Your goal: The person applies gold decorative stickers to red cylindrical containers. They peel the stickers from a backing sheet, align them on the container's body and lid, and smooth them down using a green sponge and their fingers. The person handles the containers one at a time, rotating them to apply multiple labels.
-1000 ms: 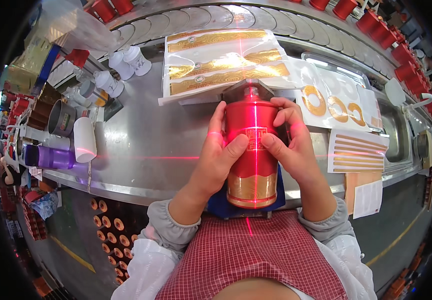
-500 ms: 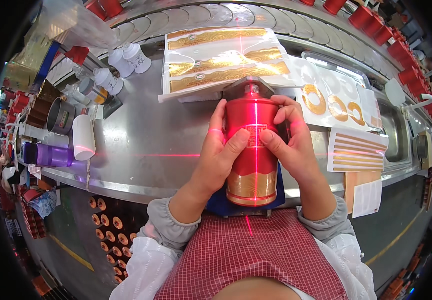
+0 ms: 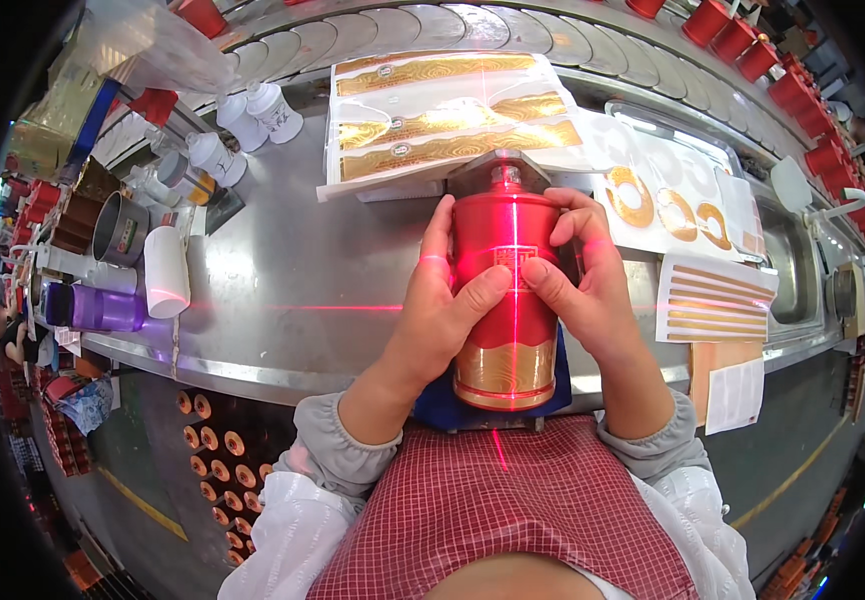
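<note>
A red bottle (image 3: 505,328) with a wavy gold band (image 3: 506,372) round its base lies tilted in front of me, its neck pointing away. My left hand (image 3: 440,312) wraps its left side and my right hand (image 3: 593,292) its right side, so both are closed on it. Both thumbs press side by side on the lower part of a small square gold label (image 3: 515,257) on the bottle's front. A red laser cross runs over the bottle. Under it shows blue cloth (image 3: 435,402), and a metal holder (image 3: 498,168) stands at the neck end; the bottle's underside is hidden.
Gold-patterned sticker sheets (image 3: 453,125) lie behind the bottle. To the right are ring-shaped gold stickers (image 3: 677,214), a striped sheet (image 3: 718,302) and a sink (image 3: 791,262). White bottles (image 3: 275,114), a white roll (image 3: 166,272) and a purple container (image 3: 98,307) stand left. Red bottles (image 3: 733,42) ride a conveyor (image 3: 393,30).
My left thumb has slid slightly right and down on the label, closer to the right thumb. The bottle stays nearly in place. Red bottles on the conveyor have shifted left.
</note>
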`<state>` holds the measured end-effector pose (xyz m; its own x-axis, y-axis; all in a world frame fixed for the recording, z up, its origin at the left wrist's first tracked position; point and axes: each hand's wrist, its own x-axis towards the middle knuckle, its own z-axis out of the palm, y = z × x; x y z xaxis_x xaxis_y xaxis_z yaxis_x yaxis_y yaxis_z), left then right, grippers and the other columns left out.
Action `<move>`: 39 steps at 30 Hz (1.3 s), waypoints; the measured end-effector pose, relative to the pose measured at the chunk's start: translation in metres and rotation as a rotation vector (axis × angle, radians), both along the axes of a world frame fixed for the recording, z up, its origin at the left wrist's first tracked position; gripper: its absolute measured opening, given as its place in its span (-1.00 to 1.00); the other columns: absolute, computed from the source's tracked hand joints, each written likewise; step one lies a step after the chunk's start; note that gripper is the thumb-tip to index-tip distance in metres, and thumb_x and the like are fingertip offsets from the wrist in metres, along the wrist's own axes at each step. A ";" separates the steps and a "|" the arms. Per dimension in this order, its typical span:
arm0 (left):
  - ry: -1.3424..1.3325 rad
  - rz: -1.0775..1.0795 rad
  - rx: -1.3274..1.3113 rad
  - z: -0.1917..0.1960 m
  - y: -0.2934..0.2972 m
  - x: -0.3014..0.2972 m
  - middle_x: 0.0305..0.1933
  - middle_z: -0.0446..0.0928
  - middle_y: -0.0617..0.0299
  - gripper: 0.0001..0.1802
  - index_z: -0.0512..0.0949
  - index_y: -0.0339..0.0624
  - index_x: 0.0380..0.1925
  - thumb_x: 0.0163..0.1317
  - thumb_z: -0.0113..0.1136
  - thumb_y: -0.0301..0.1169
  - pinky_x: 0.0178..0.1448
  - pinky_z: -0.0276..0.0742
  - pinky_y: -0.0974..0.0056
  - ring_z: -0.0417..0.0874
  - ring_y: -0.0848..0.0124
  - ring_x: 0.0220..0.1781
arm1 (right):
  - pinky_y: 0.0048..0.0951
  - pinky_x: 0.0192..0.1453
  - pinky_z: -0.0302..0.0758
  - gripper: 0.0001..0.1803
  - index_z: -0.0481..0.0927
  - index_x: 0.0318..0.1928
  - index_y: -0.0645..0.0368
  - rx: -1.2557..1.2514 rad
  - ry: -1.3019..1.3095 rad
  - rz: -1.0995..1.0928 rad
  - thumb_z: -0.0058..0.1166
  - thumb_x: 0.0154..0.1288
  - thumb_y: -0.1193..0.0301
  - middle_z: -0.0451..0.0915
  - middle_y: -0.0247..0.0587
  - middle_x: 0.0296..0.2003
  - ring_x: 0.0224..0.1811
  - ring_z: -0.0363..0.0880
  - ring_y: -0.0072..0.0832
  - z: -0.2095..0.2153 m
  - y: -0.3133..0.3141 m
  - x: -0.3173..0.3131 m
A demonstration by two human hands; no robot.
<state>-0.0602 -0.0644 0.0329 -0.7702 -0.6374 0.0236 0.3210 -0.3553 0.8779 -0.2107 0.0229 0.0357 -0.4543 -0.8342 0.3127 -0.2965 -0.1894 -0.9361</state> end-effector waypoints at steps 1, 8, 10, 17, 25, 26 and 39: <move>-0.002 -0.001 0.003 0.001 0.000 0.000 0.31 0.25 -0.09 0.02 -0.29 -0.49 0.40 0.27 0.23 -0.29 0.33 0.33 0.25 0.37 0.30 0.29 | -0.39 0.06 0.43 -0.57 0.36 -0.26 0.16 -0.002 0.010 0.001 0.36 0.09 0.24 0.31 0.04 0.12 0.15 0.35 -0.27 0.000 0.000 0.000; -0.026 0.003 -0.021 0.004 0.003 0.000 0.34 0.24 -0.01 -0.06 -0.21 -0.33 0.44 0.30 0.19 -0.30 0.34 0.34 0.23 0.38 0.32 0.30 | -0.41 -0.13 0.53 -0.60 0.41 0.05 0.26 -0.122 0.305 -0.201 0.21 0.22 0.51 0.54 0.03 0.06 -0.05 0.61 -0.40 0.033 0.010 -0.003; -0.038 0.018 -0.084 -0.004 0.002 -0.001 0.33 0.25 0.02 -0.08 -0.20 -0.33 0.44 0.32 0.17 -0.26 0.33 0.36 0.23 0.39 0.32 0.29 | -0.34 -0.21 0.55 -0.65 0.44 0.00 0.19 0.196 0.347 0.011 0.21 0.21 0.51 0.64 -0.06 -0.17 -0.19 0.66 -0.33 0.068 0.017 -0.007; 0.177 0.040 0.174 -0.012 0.006 0.006 0.52 -0.04 -0.02 -0.30 -0.17 -0.28 0.45 0.52 -0.33 -0.07 0.54 0.00 0.07 0.04 0.17 0.53 | -0.15 -0.15 0.43 -0.77 0.59 -0.27 0.04 -0.090 1.096 0.508 0.18 -0.04 0.40 0.54 -0.36 -0.32 -0.24 0.55 -0.42 0.093 -0.002 0.008; 0.214 -0.025 0.167 -0.008 0.002 0.010 0.50 -0.02 -0.07 -0.20 -0.32 -0.31 0.44 0.49 -0.35 0.01 0.52 0.07 0.08 0.13 0.17 0.49 | -0.30 -0.22 0.47 -0.77 0.58 -0.31 0.14 -0.069 0.785 0.509 0.32 -0.04 0.52 0.54 -0.18 -0.35 -0.23 0.53 -0.17 0.091 -0.007 -0.016; 0.200 -0.027 0.167 -0.008 0.003 0.010 0.50 -0.03 -0.08 -0.20 -0.30 -0.30 0.45 0.49 -0.38 0.04 0.52 0.06 0.07 0.12 0.17 0.49 | -0.29 -0.20 0.47 -0.70 0.61 -0.24 0.11 -0.007 0.615 0.651 0.33 -0.07 0.53 0.55 -0.20 -0.35 -0.24 0.53 -0.21 0.087 0.003 -0.027; 0.181 0.024 0.130 -0.021 0.010 0.019 0.51 -0.03 -0.06 -0.19 -0.31 -0.31 0.45 0.49 -0.38 0.05 0.53 -0.02 0.11 0.00 0.18 0.54 | -0.18 -0.34 0.54 -0.86 0.57 -0.42 0.19 0.148 1.079 0.429 0.18 -0.05 0.43 0.57 -0.03 -0.49 -0.38 0.59 -0.03 0.097 -0.047 0.007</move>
<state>-0.0411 -0.0546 0.0123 -0.7452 -0.6624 0.0767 0.4793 -0.4521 0.7523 -0.2034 -0.0246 0.1330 0.3146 -0.9154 0.2512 -0.8892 -0.3768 -0.2595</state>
